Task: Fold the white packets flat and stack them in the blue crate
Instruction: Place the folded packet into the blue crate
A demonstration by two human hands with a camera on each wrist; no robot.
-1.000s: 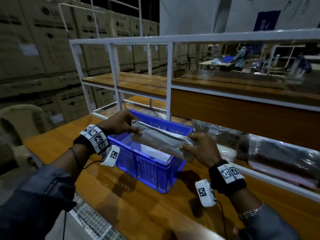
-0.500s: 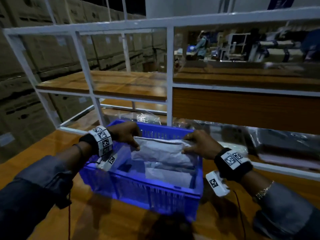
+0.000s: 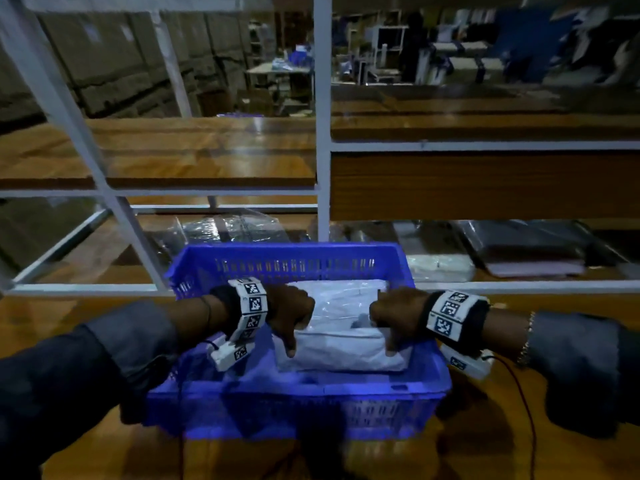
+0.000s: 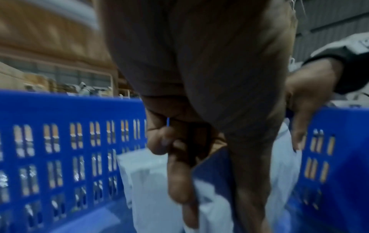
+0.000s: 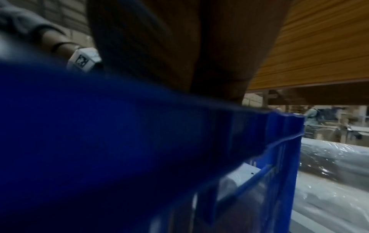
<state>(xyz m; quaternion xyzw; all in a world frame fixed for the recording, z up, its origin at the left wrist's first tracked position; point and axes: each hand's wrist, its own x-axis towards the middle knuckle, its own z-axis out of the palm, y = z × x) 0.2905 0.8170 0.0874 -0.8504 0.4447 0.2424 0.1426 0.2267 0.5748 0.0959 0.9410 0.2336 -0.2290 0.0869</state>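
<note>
A blue slotted crate point(image 3: 298, 389) stands on the wooden table in front of me. Inside it lies a folded white packet point(image 3: 343, 341) on top of other white packets. My left hand point(image 3: 291, 317) grips the packet's left end, thumb pointing down its near side. My right hand point(image 3: 394, 320) grips the right end the same way. In the left wrist view the left hand point(image 4: 189, 141) has its fingers curled on the white packet point(image 4: 147, 181) inside the crate wall point(image 4: 60, 110). In the right wrist view the crate wall point(image 5: 119, 126) hides the right hand's fingers.
A white metal shelf frame point(image 3: 322, 168) with wooden boards rises just behind the crate. Clear plastic-wrapped packets point(image 3: 440, 265) lie on the low shelf behind and to the right. A cable point(image 3: 530, 410) runs from my right wrist across the table point(image 3: 104, 455).
Both hands have brought the white packet down from above the crate's rim into the crate. The crate now sits square and close in the head view.
</note>
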